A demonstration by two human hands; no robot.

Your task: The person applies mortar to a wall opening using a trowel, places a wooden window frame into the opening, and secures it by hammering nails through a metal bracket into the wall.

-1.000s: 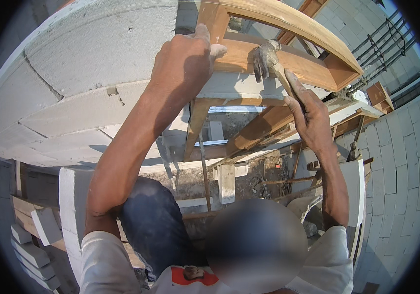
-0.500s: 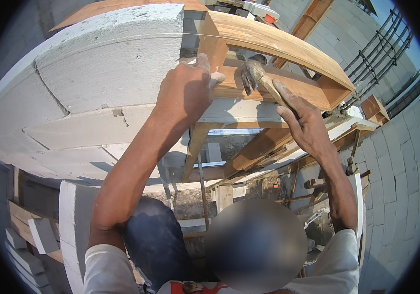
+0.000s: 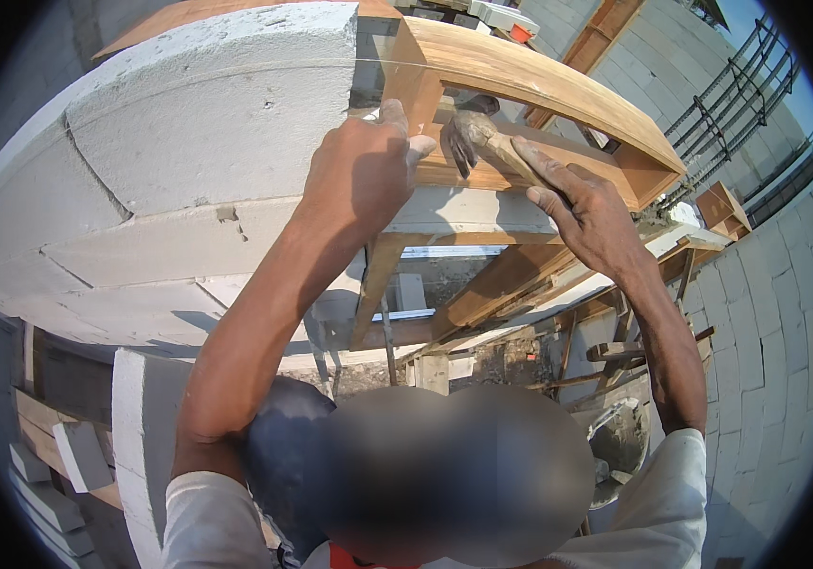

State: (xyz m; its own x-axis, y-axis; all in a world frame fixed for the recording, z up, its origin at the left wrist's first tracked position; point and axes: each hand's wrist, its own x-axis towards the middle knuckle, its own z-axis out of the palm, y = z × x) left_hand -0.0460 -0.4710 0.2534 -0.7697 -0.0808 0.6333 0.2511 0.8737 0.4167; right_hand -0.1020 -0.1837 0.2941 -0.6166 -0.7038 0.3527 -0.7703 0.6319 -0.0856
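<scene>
My right hand (image 3: 596,211) is wrapped round the wooden handle of a claw hammer (image 3: 478,134). The hammer's head hangs inside the upper opening of a wooden frame (image 3: 539,59), just right of my left hand (image 3: 365,169). That left hand is closed against the frame's left upright (image 3: 413,93), beside the end of a white block (image 3: 226,114). Its index finger points up along the wood, and the thumb juts to the right. Whatever the fingers pinch is too small or hidden to make out.
A thin string line (image 3: 236,68) crosses the block wall and frame. Steel rebar (image 3: 733,95) rises at the far right. A bucket (image 3: 620,446) stands low on the right; white blocks (image 3: 51,498) are stacked at lower left. A grey block wall (image 3: 767,332) bounds the right side.
The hammer has shifted slightly left, closer to my left hand and the upright, with my right hand moving along. My left hand keeps nearly the same place.
</scene>
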